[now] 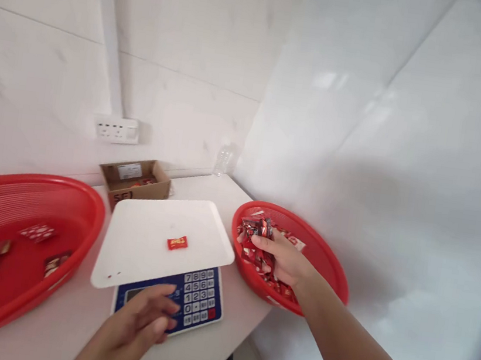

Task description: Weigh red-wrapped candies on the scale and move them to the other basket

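Observation:
A white-topped scale (146, 250) with a blue keypad (198, 299) stands in the middle of the counter. One small red packet (177, 243) lies on its platform. My left hand (143, 319) rests over the front of the keypad, fingers loosely curled and holding nothing. My right hand (277, 257) reaches into the red basket (328, 256) on the right and is closed around a bunch of red packets (256, 227).
A large red basket (86, 207) on the left holds several scattered packets. An open cardboard box (137, 184) sits behind the scale by the wall, below a white socket strip (116, 129). A clear bottle (224, 159) stands in the corner. The counter edge runs near my arms.

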The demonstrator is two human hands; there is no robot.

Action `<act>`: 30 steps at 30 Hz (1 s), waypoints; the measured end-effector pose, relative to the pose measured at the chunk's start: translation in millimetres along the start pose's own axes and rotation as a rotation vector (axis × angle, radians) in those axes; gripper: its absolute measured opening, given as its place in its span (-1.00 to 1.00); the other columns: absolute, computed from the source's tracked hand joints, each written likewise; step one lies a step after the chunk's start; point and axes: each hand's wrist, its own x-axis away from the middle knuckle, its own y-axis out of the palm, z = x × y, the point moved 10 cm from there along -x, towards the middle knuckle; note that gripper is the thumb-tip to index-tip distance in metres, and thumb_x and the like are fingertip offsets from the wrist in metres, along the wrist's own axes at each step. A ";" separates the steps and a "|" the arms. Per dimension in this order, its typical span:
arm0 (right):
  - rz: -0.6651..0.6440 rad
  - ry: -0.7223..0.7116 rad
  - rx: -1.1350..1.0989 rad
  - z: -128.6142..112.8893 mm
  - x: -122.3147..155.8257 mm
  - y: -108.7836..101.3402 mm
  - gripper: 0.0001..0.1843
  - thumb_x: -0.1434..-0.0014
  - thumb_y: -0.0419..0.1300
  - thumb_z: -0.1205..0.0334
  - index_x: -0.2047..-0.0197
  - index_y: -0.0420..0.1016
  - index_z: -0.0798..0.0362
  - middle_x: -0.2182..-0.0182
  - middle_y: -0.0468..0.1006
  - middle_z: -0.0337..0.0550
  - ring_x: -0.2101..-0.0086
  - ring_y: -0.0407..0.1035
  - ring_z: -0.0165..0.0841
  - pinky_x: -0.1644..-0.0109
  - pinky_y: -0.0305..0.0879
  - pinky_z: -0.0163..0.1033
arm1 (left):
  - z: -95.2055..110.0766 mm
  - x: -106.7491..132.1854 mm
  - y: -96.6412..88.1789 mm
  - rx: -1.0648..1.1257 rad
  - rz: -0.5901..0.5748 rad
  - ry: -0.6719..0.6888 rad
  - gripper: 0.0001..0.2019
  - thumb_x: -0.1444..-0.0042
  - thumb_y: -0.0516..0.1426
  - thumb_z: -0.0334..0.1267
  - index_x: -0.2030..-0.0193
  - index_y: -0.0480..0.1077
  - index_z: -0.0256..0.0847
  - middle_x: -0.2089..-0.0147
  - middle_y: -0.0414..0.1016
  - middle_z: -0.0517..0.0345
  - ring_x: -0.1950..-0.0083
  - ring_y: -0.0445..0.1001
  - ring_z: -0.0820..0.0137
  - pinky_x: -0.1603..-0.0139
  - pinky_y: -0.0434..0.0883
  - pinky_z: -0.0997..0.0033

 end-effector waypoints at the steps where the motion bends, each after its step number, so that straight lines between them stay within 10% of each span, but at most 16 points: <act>1: -0.043 -0.011 -0.058 2.4 1.7 23.8 -0.62 0.12 0.39 0.10 0.23 0.49 0.08 0.35 0.58 -0.12 0.56 0.35 -0.48 0.72 0.09 -0.46 | 4.5 -1.3 16.1 0.044 -0.084 -0.030 -0.51 0.02 0.17 0.15 -0.02 0.35 0.03 0.12 0.53 0.14 0.12 0.53 0.26 0.13 0.52 0.29; 6: -0.200 0.028 -0.233 34.5 4.3 112.7 -0.59 0.17 0.43 0.14 0.24 0.51 0.10 0.41 0.56 -0.18 0.52 0.38 -0.46 0.61 0.26 -0.42 | 32.6 -15.5 31.4 0.211 -0.104 0.023 -0.55 -0.06 0.16 0.05 -0.05 0.25 -0.06 0.08 0.43 0.11 0.14 0.47 0.36 0.14 0.48 0.29; 10: -0.180 0.109 -0.334 58.5 2.5 137.1 -0.53 0.20 0.45 0.16 0.18 0.52 0.08 0.37 0.57 -0.19 0.52 0.38 -0.49 0.58 0.30 -0.43 | 35.3 -25.9 11.2 0.206 -0.004 0.058 -0.74 -0.12 0.12 -0.05 0.15 0.32 -0.17 0.28 0.45 0.17 0.27 0.46 0.43 0.25 0.44 0.40; 21: 0.114 0.029 -0.252 61.1 -16.5 89.0 -0.59 0.27 0.46 0.13 0.30 0.55 0.07 0.52 0.52 -0.28 0.55 0.35 -0.50 0.49 0.38 -0.38 | 45.7 -33.1 -41.1 -0.166 0.249 0.134 -0.70 -0.09 0.07 -0.05 0.10 0.35 -0.15 0.35 0.44 0.21 0.34 0.44 0.38 0.27 0.45 0.32; 30: 0.097 -0.202 0.346 36.5 -30.3 77.0 -0.68 0.00 0.24 0.13 0.16 0.50 0.06 0.47 0.55 -0.21 0.48 0.42 -0.38 0.35 0.39 -0.24 | 61.1 -41.9 -68.4 -0.773 0.422 0.144 -0.69 -0.18 -0.04 -0.10 -0.01 0.34 -0.03 0.26 0.55 0.13 0.27 0.47 0.25 0.31 0.32 0.31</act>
